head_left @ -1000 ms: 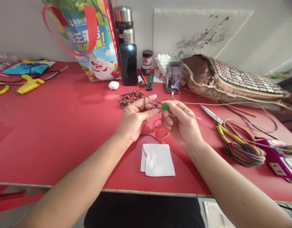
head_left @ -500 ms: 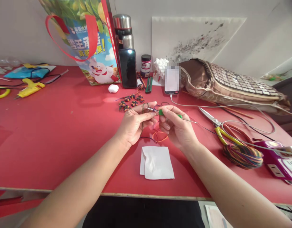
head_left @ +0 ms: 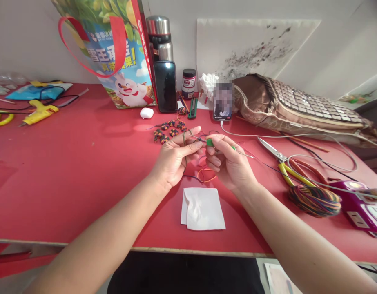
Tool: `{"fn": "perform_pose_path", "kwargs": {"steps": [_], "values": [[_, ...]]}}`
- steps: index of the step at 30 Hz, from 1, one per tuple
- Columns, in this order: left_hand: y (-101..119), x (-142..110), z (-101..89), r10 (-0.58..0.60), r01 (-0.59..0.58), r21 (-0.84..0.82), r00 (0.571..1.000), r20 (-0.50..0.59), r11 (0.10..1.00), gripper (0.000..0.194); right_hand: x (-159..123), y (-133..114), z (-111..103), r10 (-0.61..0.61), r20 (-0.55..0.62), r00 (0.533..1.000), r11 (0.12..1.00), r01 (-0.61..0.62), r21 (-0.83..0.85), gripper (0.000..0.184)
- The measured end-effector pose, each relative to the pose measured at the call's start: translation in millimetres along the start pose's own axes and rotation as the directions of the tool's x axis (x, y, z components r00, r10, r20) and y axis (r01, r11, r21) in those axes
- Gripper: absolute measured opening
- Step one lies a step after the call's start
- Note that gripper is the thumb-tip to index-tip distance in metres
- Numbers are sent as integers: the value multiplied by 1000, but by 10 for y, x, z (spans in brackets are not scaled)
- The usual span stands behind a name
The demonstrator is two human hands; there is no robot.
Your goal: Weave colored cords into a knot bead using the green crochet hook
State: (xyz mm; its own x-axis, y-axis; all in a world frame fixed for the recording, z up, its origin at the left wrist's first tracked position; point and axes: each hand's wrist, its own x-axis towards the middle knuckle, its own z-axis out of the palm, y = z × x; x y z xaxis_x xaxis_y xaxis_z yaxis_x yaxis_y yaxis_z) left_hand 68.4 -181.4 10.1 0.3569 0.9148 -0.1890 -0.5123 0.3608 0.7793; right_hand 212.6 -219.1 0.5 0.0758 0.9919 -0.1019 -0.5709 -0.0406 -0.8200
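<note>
Over the red table (head_left: 84, 163), my left hand (head_left: 175, 157) pinches thin coloured cords (head_left: 203, 173) between thumb and fingers; the cords trail down onto the table below. My right hand (head_left: 228, 163) is closed on a green-handled tool (head_left: 210, 142), whose thin metal tip points left into the cords at my left fingertips. Both hands meet at the middle of the table, above a folded white paper (head_left: 203, 208). Several small braided multicolour knots (head_left: 168, 130) lie just behind my left hand.
Yellow-handled scissors (head_left: 283, 163), a skein of multicolour cord (head_left: 313, 199) and a purple power strip (head_left: 360, 204) lie at the right. Behind stand a printed bag (head_left: 114, 53), a black phone (head_left: 165, 85), a flask (head_left: 160, 36), a charging phone (head_left: 222, 102) and a brown cushion (head_left: 298, 106). A yellow glue gun (head_left: 38, 112) is far left.
The hands stay together at the same spot, with only small finger shifts on the cords and tool. The view has shifted slightly.
</note>
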Motion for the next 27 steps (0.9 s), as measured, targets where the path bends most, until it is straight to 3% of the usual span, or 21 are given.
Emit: {"fn": "perform_pose_path", "kwargs": {"steps": [5,14,19,27], "values": [[6,-22,47,8,-9,-15,1000,-22,1000,54,2,6,5,-8,3,1000,1000,8,13,23],[-4,-22,32,34,-33,25,999,-27,999,58,15,62,-4,-83,4,997,996,83,14,21],[-13,-24,21,58,-58,65,998,-3,996,50,6,31,-4,-57,10,998,998,57,4,20],[59,-32,9,223,-246,264,968,114,933,42,17,-137,-74,-7,47,999,999,9,-41,16]]}}
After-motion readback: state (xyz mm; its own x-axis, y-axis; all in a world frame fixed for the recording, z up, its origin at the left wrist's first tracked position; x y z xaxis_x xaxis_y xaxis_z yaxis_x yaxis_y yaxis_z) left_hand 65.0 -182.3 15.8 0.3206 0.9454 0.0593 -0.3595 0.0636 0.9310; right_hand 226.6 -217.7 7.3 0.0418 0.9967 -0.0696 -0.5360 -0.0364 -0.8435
